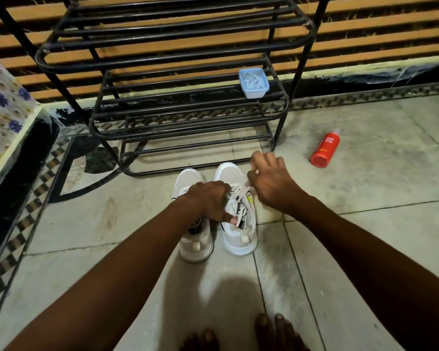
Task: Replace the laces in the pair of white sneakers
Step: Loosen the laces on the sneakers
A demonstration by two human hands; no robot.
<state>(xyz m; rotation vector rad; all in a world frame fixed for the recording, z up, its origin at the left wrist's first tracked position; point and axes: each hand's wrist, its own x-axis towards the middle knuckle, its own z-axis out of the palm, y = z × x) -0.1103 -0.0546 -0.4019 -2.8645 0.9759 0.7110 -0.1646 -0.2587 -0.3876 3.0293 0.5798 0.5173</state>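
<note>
Two white sneakers stand side by side on the tiled floor, toes pointing away from me: the left sneaker (197, 239) and the right sneaker (238, 234). My left hand (208, 198) lies over both shoes, its thumb pressed into the opening of the right sneaker by the tongue. My right hand (269, 178) hovers above the right sneaker's toe side and pinches the white lace (241, 192), which runs taut from the eyelets up to my fingers.
A black metal shoe rack (188, 107) stands just beyond the sneakers, with a pale blue plastic tub (253, 82) on one shelf. A red bottle (325, 150) lies on the floor to the right. My bare toes (264, 333) show at the bottom edge.
</note>
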